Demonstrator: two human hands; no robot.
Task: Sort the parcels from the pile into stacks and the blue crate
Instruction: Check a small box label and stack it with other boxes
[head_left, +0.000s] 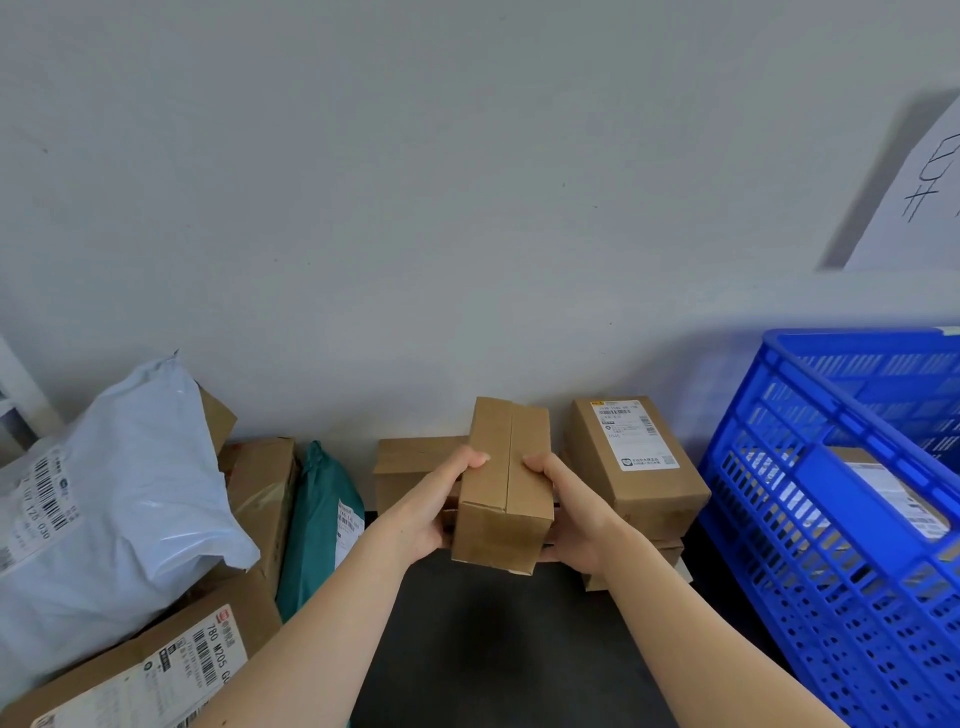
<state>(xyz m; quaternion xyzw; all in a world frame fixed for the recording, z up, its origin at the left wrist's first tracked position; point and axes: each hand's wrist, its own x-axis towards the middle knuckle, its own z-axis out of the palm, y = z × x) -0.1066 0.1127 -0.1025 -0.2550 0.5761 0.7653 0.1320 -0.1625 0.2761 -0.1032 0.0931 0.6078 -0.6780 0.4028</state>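
Against the grey wall (415, 208), a plain carton (501, 483) is clasped by left hand (431, 512) and right hand (574, 514), apparently for label inspection.

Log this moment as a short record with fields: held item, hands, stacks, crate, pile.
held item: plain brown cardboard box, taped seam facing up, no label in view
left hand: grips the box's left side
right hand: grips its right side
stacks: brown boxes behind the held one; labelled cardboard box tops a stack to the right
crate: blue plastic crate at far right, labelled parcel inside
pile: white plastic mailer bag, teal mailer bag, labelled carton at left
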